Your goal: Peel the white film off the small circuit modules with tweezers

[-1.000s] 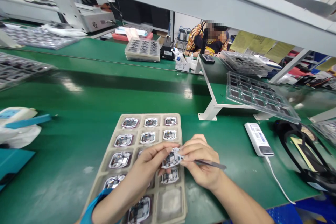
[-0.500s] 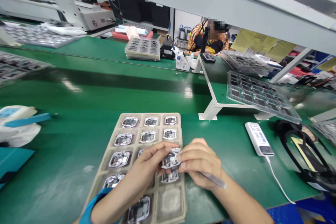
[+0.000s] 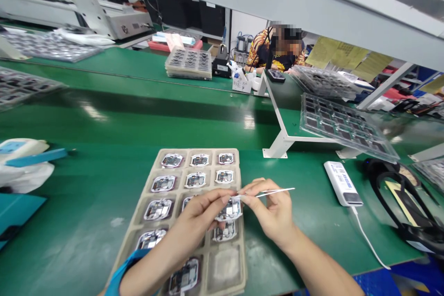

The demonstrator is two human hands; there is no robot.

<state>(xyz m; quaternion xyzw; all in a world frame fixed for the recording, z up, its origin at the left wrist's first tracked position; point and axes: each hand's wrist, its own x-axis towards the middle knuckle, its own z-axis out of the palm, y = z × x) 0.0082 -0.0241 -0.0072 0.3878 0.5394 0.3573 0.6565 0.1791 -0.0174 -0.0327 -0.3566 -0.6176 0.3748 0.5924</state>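
My left hand (image 3: 201, 217) pinches a small circuit module (image 3: 229, 210) between thumb and fingers, above a moulded pulp tray (image 3: 199, 151). My right hand (image 3: 272, 208) is shut on slim metal tweezers (image 3: 275, 191), whose tips reach the top edge of the module. Both hands are close together over the tray's right column. Rows of similar modules sit in the tray's pockets, and my hands hide some of them. A pocket at the lower right holds no module.
A white power bank (image 3: 342, 183) with a white cable lies right of the tray. Beyond it is a black loop-shaped object (image 3: 391, 189). A clear tray of parts (image 3: 347, 127) rests on a raised shelf. A person (image 3: 277, 53) sits across the green bench.
The tweezers have swung up from below my right hand to lie level across its fingers, their tips now at the module. My left hand and the module have barely moved.
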